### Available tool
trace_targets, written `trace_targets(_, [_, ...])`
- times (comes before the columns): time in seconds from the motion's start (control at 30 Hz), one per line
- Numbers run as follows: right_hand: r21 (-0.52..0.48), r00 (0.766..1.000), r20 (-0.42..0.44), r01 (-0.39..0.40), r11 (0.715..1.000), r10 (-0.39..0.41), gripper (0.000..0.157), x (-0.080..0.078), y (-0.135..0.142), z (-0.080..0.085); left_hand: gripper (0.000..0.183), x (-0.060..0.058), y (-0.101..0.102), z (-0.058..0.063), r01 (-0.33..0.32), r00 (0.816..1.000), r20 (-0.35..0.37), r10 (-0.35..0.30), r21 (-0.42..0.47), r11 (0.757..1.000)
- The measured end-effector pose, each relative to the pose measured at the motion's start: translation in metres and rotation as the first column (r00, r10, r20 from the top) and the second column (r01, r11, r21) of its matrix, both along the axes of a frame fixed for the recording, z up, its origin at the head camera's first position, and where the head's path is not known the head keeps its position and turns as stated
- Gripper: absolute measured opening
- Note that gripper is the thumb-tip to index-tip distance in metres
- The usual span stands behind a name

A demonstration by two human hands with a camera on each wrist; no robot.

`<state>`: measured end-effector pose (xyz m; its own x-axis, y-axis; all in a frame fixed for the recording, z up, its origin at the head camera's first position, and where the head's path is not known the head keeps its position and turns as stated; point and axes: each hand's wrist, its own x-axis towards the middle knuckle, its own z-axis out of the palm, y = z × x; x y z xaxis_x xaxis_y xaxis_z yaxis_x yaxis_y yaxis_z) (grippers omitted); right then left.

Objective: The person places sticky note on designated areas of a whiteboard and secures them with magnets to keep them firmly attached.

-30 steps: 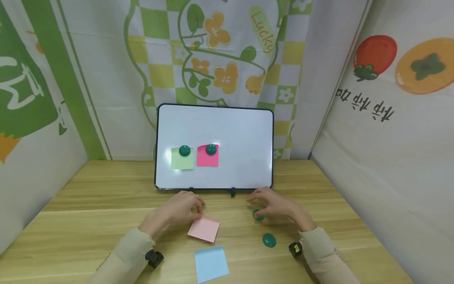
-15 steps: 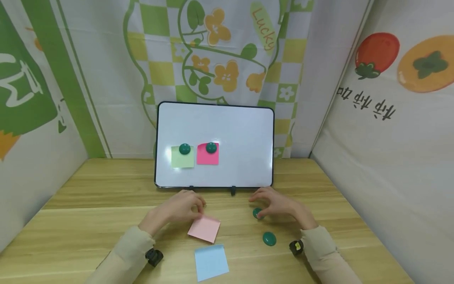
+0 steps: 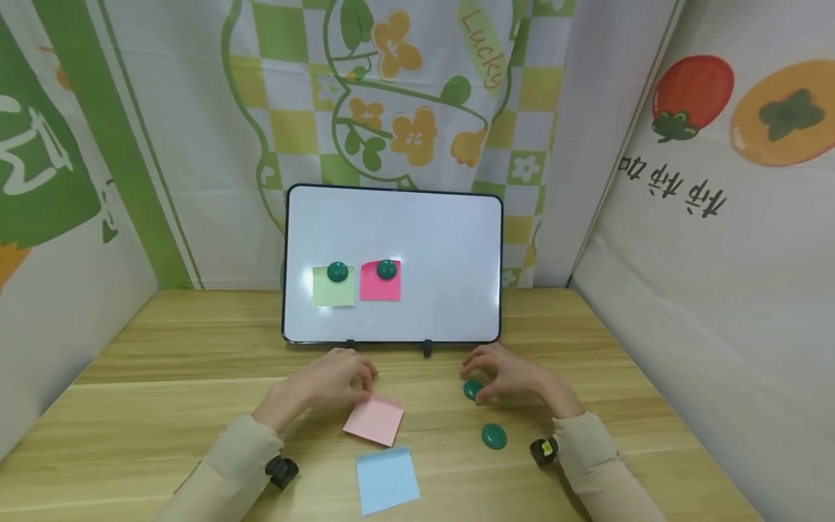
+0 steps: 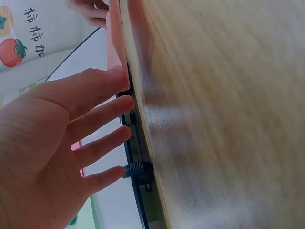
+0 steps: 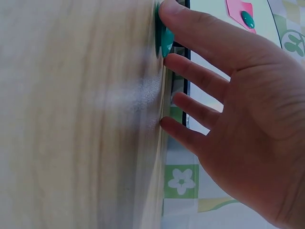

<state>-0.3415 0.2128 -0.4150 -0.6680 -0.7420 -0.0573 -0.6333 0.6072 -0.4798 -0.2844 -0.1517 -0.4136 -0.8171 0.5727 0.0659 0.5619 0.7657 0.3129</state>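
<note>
My left hand (image 3: 335, 380) pinches the far edge of a light pink sticky note (image 3: 375, 420) lying on the table. In the left wrist view its thumb presses the note (image 4: 114, 43), while the other visible fingers are spread. My right hand (image 3: 512, 377) curves loosely around a green round magnet (image 3: 472, 390). Its thumb is at the magnet's near side, the fingers beyond it. A second green magnet (image 3: 493, 436) lies nearer on the table. In front of the left hand is a blue sticky note (image 3: 388, 481). The right wrist view partly hides the magnets' edges behind the thumb.
A whiteboard (image 3: 450, 268) stands on small black feet (image 3: 427, 348) behind the hands. It carries a green note (image 3: 333, 293) and a hot pink note (image 3: 380, 288), each under a green magnet. Printed curtains (image 3: 215, 145) surround the wooden table (image 3: 196, 348).
My right hand has shifted slightly, its thumb sliding from over the far magnet to its near side. The left hand stays at the pink note. The head view has tilted a little.
</note>
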Motion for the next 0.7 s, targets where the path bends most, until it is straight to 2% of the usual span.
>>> trace_targets(0.4, [0.021,0.998,0.054,0.032,0.999,-0.033,0.038,-0.0009,0.0017,0.0,0.006,0.0,0.0015,0.0021,0.003,1.0,0.0,-0.003,-0.003,1.0])
trace_targets(0.7, [0.048,1.0,0.006,-0.001,0.999,0.001,0.035,-0.0028,0.0013,-0.0003,0.006,0.002,0.0014,0.0029,-0.002,1.0,0.008,0.002,-0.001,1.0])
